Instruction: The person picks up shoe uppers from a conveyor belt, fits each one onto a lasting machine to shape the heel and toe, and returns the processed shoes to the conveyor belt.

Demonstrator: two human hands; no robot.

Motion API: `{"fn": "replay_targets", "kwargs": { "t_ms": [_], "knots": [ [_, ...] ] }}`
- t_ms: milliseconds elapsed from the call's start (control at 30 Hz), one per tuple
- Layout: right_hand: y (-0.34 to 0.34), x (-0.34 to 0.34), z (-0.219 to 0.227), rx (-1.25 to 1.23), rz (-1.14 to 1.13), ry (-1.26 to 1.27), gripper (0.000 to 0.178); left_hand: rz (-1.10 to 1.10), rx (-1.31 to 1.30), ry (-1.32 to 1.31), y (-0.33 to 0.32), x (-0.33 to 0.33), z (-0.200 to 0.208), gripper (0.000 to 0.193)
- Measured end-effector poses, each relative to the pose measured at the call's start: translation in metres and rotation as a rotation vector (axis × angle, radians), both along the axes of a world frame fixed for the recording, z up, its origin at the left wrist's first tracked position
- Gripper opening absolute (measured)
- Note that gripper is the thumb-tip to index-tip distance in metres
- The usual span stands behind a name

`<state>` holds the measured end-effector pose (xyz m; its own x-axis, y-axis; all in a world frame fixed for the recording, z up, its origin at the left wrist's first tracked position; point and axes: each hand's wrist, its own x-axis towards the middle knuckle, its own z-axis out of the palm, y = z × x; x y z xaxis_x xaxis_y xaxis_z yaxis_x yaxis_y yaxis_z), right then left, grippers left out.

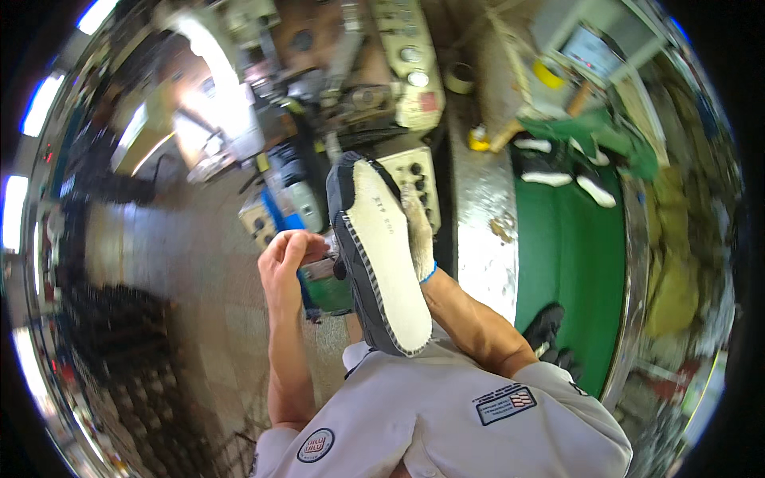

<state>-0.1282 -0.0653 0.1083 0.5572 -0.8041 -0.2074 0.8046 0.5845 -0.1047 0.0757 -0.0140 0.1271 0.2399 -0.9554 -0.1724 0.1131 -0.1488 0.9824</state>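
Holding a black shoe upper (pixel 387 271) with a white stitched-in base close to the camera at the centre of the frame, tilted, underside in view. Gripping its right edge with the right hand (pixel 419 239), covered by a pale glove with a blue cuff edge, fingers partly hidden. Bending the fingers of the bare left hand (pixel 288 259) just left of the shoe upper, beside a green machine part (pixel 328 293); cannot tell whether closed on anything. Wearing a grey shirt (pixel 510 446) across the bottom.

Backed by a cream control box (pixel 418 169) with black knobs and, at top centre, a longer cream panel (pixel 406 56) with round dials. Bordered on the right by a shiny, stained metal ledge (pixel 486 247), then by a smooth green tabletop (pixel 566 247) bearing dark shoes (pixel 548 166) with white soles and a green cloth (pixel 598 135) at upper right. Lit glaringly at upper left. Opening leftward onto brownish tiled floor (pixel 207 263), with blurred dark racks (pixel 119 334) at lower left.
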Motion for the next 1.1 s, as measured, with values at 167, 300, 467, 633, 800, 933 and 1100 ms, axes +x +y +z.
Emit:
{"fn": "replay_targets", "kwargs": {
  "t_ms": [167, 300, 467, 633, 800, 933, 1100],
  "knots": [
    [0.009, -0.079, -0.034, -0.048, -0.318, 0.498, 0.044, -0.27, 0.144, 0.379, -0.049, -0.116, -0.03, 0.036],
    [0.035, -0.155, -0.025, -0.137, -0.484, 0.859, 0.037, -0.315, 0.257, 0.297, -0.06, -0.195, -0.06, 0.037],
    [0.077, -0.266, -0.093, 0.019, -0.474, 1.109, 0.047, -0.852, 0.413, 0.041, -0.05, -0.275, -0.086, 0.047],
    [0.191, -0.472, -0.158, 0.276, -0.236, 1.568, 0.061, -0.98, 0.412, -0.17, -0.03, -0.288, -0.098, 0.044],
    [0.278, -0.613, -0.178, 0.694, 0.492, 2.099, 0.077, -0.866, 0.519, -0.292, -0.032, -0.248, -0.12, 0.041],
    [0.275, -0.656, -0.208, 0.728, 0.656, 2.278, 0.059, -0.781, 0.548, -0.392, -0.026, -0.232, -0.125, 0.039],
    [0.144, -0.635, -0.277, 0.711, 0.093, 2.35, 0.051, -0.738, 0.531, -0.512, -0.015, -0.226, -0.124, 0.036]
  ]
}}
